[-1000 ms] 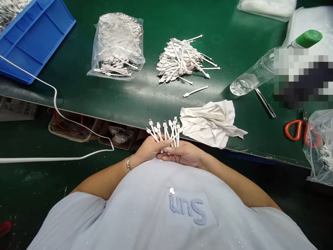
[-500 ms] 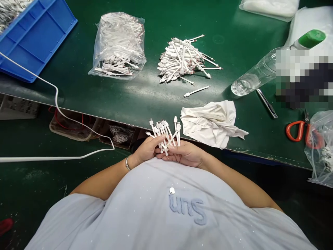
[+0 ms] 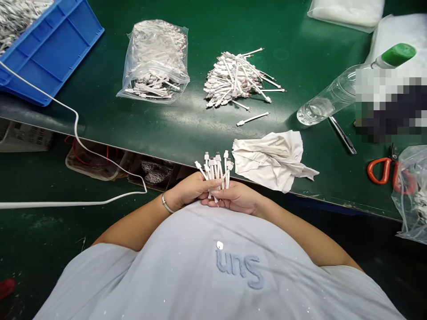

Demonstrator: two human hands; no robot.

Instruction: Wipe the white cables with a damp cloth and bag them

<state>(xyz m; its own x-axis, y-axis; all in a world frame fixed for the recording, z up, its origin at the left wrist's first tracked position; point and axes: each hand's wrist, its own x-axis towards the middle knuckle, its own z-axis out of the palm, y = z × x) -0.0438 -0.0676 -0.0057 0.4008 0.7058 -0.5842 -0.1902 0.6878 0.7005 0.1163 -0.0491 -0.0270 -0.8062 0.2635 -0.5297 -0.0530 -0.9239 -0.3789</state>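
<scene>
A person's left hand (image 3: 190,190) and right hand (image 3: 240,197) meet at the shirt front, pinching a loose fan of short white cables (image 3: 213,171) beneath their thumbs, connector ends pointing away from the body. Just right of the grip, a crumpled white cloth (image 3: 271,160) lies on a green table (image 3: 150,129). Ahead of the grip rests a single cable (image 3: 253,119), with a tangled cable pile (image 3: 233,82) behind it. Farther out, a clear bag of cables (image 3: 155,62) sits ahead and left, a tilted plastic bottle (image 3: 320,104) ahead and right, and orange-handled scissors (image 3: 378,171) well to the right.
</scene>
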